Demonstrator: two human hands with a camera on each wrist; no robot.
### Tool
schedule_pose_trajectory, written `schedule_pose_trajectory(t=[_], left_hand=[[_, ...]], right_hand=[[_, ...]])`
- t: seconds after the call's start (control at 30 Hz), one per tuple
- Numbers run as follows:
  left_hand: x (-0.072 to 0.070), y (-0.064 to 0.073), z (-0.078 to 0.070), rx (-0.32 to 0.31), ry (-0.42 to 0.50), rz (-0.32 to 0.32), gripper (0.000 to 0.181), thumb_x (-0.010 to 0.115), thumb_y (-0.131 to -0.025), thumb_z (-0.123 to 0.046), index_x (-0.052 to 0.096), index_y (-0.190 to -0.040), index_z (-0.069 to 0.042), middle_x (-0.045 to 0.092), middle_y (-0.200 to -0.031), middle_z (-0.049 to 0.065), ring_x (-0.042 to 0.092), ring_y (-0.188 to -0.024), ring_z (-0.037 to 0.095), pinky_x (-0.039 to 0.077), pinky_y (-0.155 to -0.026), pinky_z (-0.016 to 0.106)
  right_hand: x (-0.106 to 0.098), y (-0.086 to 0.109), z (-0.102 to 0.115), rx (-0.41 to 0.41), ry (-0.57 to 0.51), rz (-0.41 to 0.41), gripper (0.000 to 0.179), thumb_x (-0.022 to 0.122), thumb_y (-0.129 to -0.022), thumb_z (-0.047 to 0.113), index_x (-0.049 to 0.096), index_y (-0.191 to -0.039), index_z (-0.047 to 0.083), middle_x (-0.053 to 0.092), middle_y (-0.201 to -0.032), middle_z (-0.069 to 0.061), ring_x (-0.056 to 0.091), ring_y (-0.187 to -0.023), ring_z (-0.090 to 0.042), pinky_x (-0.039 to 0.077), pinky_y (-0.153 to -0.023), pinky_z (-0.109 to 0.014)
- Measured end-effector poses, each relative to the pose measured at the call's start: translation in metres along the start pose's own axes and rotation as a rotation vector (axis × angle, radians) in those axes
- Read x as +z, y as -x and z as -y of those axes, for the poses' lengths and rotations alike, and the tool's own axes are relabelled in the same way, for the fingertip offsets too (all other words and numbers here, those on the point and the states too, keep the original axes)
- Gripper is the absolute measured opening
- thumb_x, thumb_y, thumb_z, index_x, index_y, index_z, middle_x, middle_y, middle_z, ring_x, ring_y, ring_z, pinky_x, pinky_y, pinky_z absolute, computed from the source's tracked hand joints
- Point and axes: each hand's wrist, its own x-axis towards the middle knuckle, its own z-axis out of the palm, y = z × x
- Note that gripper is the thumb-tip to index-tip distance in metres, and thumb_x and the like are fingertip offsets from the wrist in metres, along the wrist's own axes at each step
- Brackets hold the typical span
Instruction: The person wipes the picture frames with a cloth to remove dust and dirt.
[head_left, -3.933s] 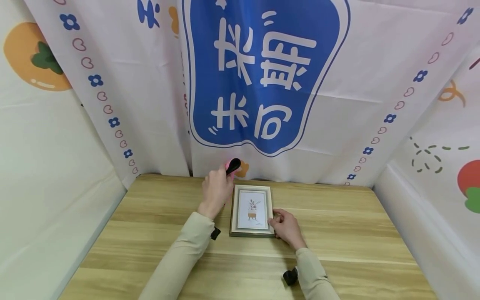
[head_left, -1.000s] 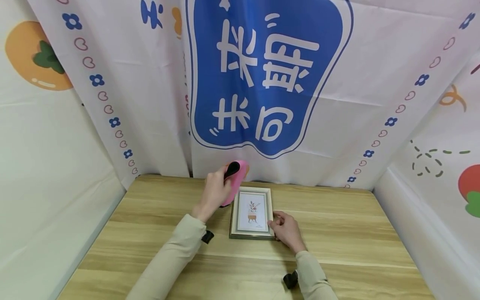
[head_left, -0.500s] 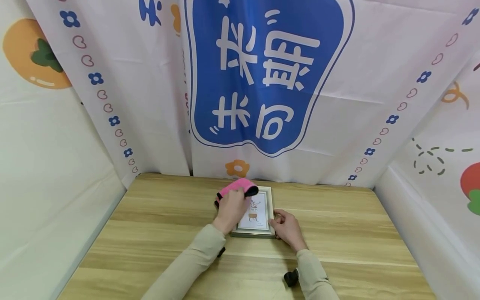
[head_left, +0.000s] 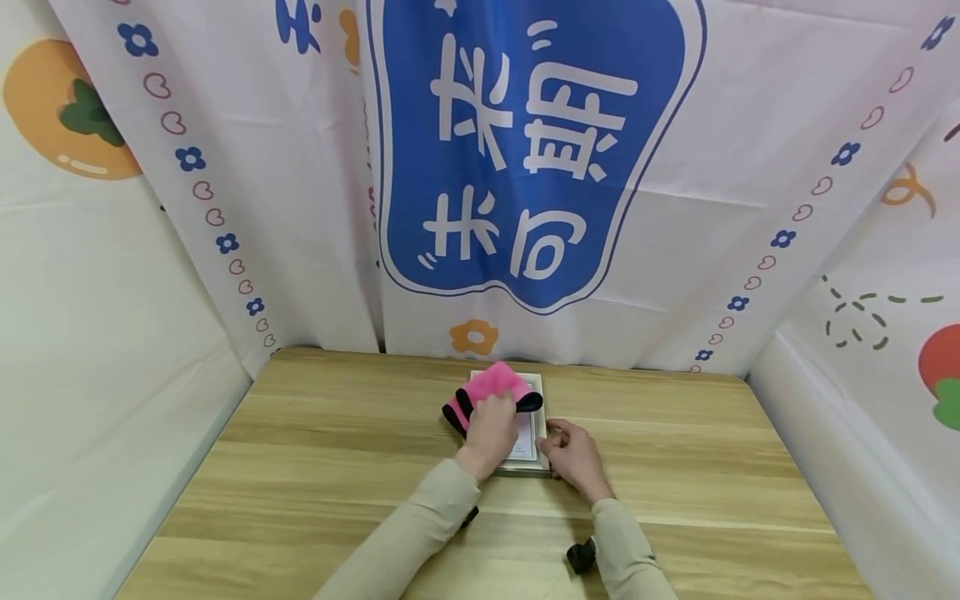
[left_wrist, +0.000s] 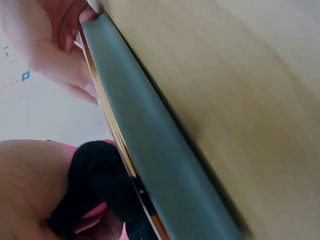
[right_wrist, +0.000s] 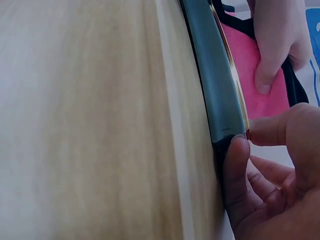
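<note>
A pink cloth with black edging (head_left: 495,383) lies bunched over the left and upper part of a picture frame (head_left: 539,387), hiding most of its print. My left hand (head_left: 491,433) grips this cloth, its knuckles up, directly above the glass. At the frame's lower right side, my right hand (head_left: 573,457) pinches the edge between thumb and fingers. The right wrist view shows those fingertips on the corner of the frame's grey-green side (right_wrist: 220,85), with pink cloth (right_wrist: 245,75) on the face. In the left wrist view the frame's side (left_wrist: 145,135) stretches diagonally past the black edging (left_wrist: 95,175).
The frame lies on a wooden table (head_left: 322,433) near its back edge. A white printed curtain (head_left: 675,275) with a blue sign hangs right behind the table. White walls stand on the left and right. A black strap piece (head_left: 581,557) shows at the right wrist.
My left hand has brought the pink cloth from beside the frame's upper left onto its face, moving right and down. The right hand has kept its hold on the frame's edge.
</note>
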Motion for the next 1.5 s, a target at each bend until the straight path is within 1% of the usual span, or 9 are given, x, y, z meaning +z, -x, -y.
schedule_pose_trajectory(t=[0.3, 0.5, 0.63, 0.8, 1.03, 1.17, 1.27, 1.4, 1.5], left_hand=[[0.008, 0.003, -0.017, 0.007, 0.171, 0.034, 0.026, 0.067, -0.102, -0.008, 0.053, -0.080, -0.008, 0.056, -0.058, 0.006, 0.064, -0.050, 0.026, 0.046, -0.040, 0.030], [0.004, 0.001, -0.016, -0.025, 0.303, 0.076, 0.024, 0.065, -0.104, -0.012, 0.057, -0.082, -0.009, 0.053, -0.059, 0.002, 0.058, -0.047, 0.017, 0.042, -0.042, 0.026], [-0.007, -0.001, -0.012, -0.054, 0.444, 0.113, 0.021, 0.063, -0.105, -0.010, 0.059, -0.084, -0.007, 0.055, -0.061, -0.001, 0.051, -0.045, 0.006, 0.039, -0.041, 0.021], [-0.032, -0.003, -0.007, -0.064, 0.527, 0.122, 0.004, 0.062, -0.100, -0.004, 0.064, -0.098, -0.001, 0.063, -0.067, 0.004, 0.054, -0.047, 0.006, 0.044, -0.042, 0.020], [-0.075, -0.011, 0.010, -0.040, 0.517, 0.019, 0.017, 0.062, -0.093, 0.006, 0.069, -0.109, 0.007, 0.075, -0.090, 0.021, 0.069, -0.066, 0.019, 0.056, -0.057, 0.024], [-0.103, -0.013, 0.025, -0.105, 0.562, -0.014, 0.018, 0.061, -0.095, 0.006, 0.068, -0.112, 0.009, 0.074, -0.088, 0.025, 0.068, -0.061, 0.022, 0.054, -0.049, 0.025], [-0.120, -0.012, 0.037, -0.153, 0.540, -0.057, 0.013, 0.062, -0.096, 0.004, 0.068, -0.107, 0.006, 0.072, -0.083, 0.021, 0.064, -0.058, 0.021, 0.051, -0.047, 0.029], [-0.131, -0.009, 0.048, -0.156, 0.407, -0.140, 0.009, 0.065, -0.094, 0.002, 0.068, -0.102, 0.003, 0.074, -0.084, 0.021, 0.071, -0.063, 0.028, 0.056, -0.052, 0.039], [-0.129, -0.007, 0.050, -0.137, 0.265, -0.178, 0.012, 0.071, -0.098, -0.006, 0.068, -0.102, 0.004, 0.074, -0.082, 0.022, 0.074, -0.064, 0.035, 0.057, -0.052, 0.044]], right_hand=[[0.001, -0.002, 0.000, -0.015, 0.007, -0.007, 0.043, 0.070, -0.098, 0.013, 0.066, -0.140, 0.002, 0.063, -0.067, -0.001, 0.058, -0.047, -0.013, 0.048, -0.049, -0.030], [0.002, -0.004, 0.000, -0.034, 0.009, -0.014, 0.043, 0.067, -0.096, 0.007, 0.067, -0.138, 0.001, 0.065, -0.066, -0.001, 0.056, -0.046, -0.012, 0.046, -0.048, -0.028], [0.001, -0.003, 0.000, -0.040, -0.002, -0.006, 0.043, 0.069, -0.098, 0.008, 0.065, -0.140, -0.001, 0.067, -0.070, -0.002, 0.057, -0.047, -0.012, 0.049, -0.049, -0.029], [0.001, -0.002, 0.000, -0.039, -0.012, -0.011, 0.042, 0.071, -0.098, 0.010, 0.066, -0.138, -0.002, 0.067, -0.072, -0.002, 0.057, -0.049, -0.011, 0.051, -0.050, -0.028], [-0.002, 0.000, 0.001, -0.029, -0.013, -0.018, 0.046, 0.074, -0.098, 0.013, 0.064, -0.140, -0.003, 0.066, -0.076, -0.004, 0.058, -0.051, -0.013, 0.051, -0.050, -0.029], [-0.002, 0.000, 0.001, 0.000, -0.010, -0.016, 0.049, 0.074, -0.098, 0.014, 0.063, -0.143, -0.002, 0.065, -0.077, -0.004, 0.058, -0.052, -0.013, 0.052, -0.051, -0.030], [-0.001, 0.001, 0.002, 0.003, -0.005, -0.005, 0.049, 0.074, -0.099, 0.016, 0.062, -0.144, -0.001, 0.065, -0.078, -0.004, 0.059, -0.053, -0.014, 0.052, -0.052, -0.031], [-0.001, 0.004, 0.001, 0.008, -0.016, 0.008, 0.050, 0.073, -0.100, 0.016, 0.061, -0.145, -0.001, 0.066, -0.078, -0.005, 0.059, -0.054, -0.015, 0.052, -0.053, -0.033], [0.000, 0.004, 0.001, 0.014, -0.023, 0.004, 0.049, 0.073, -0.100, 0.016, 0.062, -0.145, 0.000, 0.065, -0.078, -0.004, 0.058, -0.053, -0.015, 0.053, -0.053, -0.033]])
